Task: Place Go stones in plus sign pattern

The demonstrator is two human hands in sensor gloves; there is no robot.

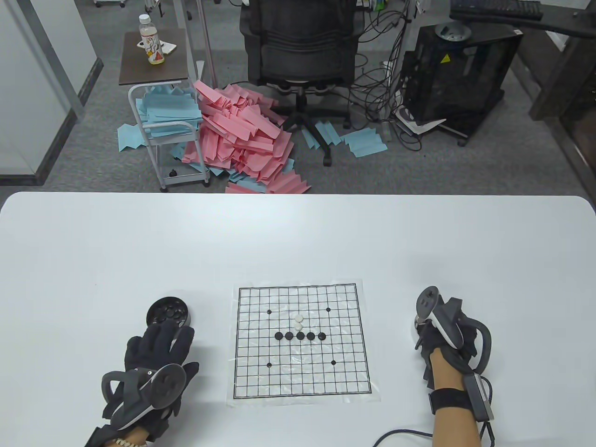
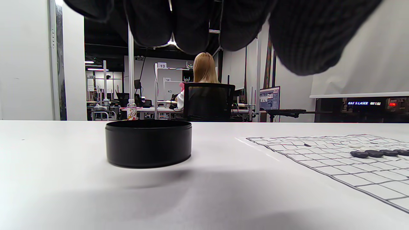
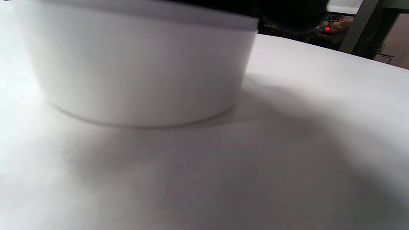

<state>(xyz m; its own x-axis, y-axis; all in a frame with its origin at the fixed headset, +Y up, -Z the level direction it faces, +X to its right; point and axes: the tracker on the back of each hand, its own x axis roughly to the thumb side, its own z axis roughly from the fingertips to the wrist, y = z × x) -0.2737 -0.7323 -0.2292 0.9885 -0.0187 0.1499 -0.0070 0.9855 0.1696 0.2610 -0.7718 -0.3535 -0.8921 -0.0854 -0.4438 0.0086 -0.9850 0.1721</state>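
Note:
A paper Go board (image 1: 260,372) lies at the table's near middle. A row of several black stones (image 1: 300,335) lies across its centre. Two white stones (image 1: 298,321) stand in a column just above the row's middle. A black bowl (image 1: 167,313) of black stones stands left of the board. My left hand (image 1: 172,335) lies just in front of the bowl with fingers spread and holds nothing. My right hand (image 1: 426,333) is right of the board, over a white bowl (image 3: 137,64) that it hides in the table view. Its fingers are hidden.
The left wrist view shows the black bowl (image 2: 148,143) ahead and the board (image 2: 319,159) with its stones to the right. A cable (image 1: 400,435) trails from my right wrist along the near edge. The white table (image 1: 298,242) stretches far beyond the board.

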